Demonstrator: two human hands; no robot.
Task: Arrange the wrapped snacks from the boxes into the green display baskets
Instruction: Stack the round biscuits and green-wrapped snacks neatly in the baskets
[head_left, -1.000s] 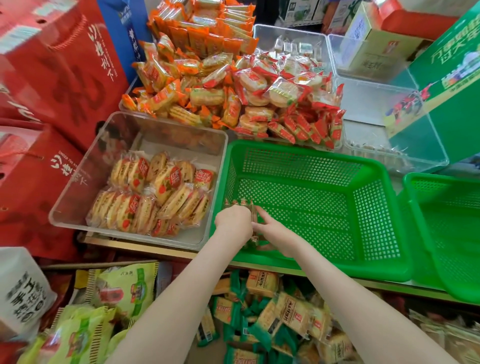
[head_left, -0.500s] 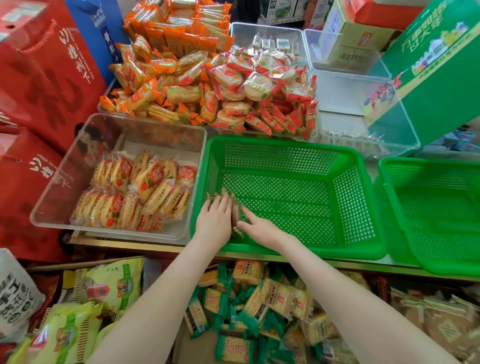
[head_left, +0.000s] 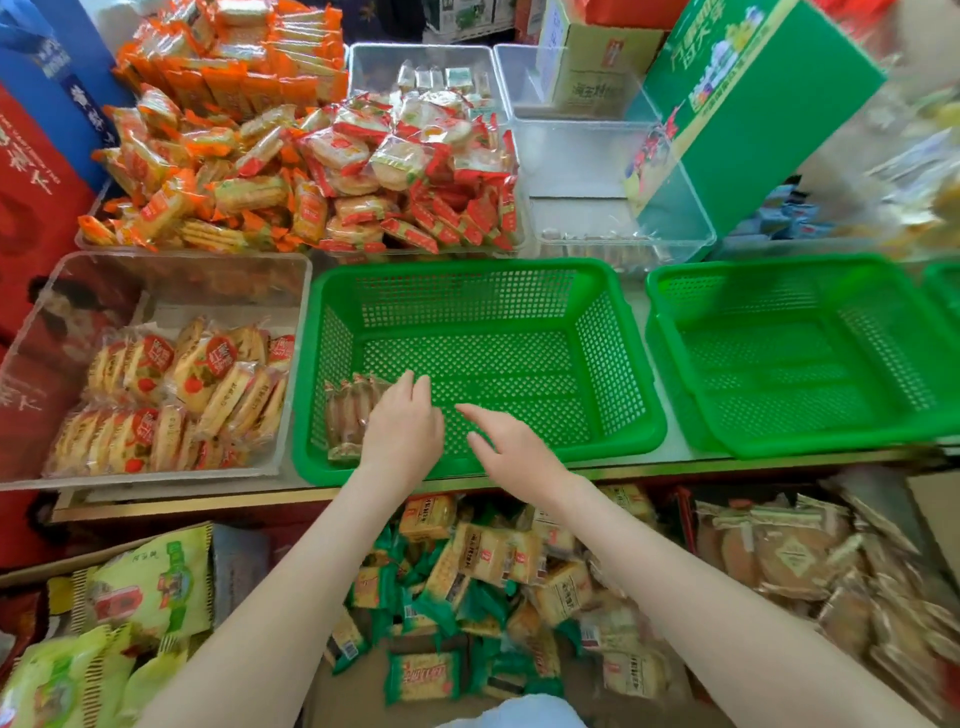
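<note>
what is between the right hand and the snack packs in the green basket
Only the left hand: it rests against the snack packs in the near left corner of the green basket, directly between them and the right hand. Nothing else visible is in the way.

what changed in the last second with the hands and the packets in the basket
The right hand let go of the snack packets and drew off to the right, open over the green basket floor. The left hand opened too and rests at the row, which stands in the near-left corner. The second basket and the clear bin of crackers did not change.
</note>
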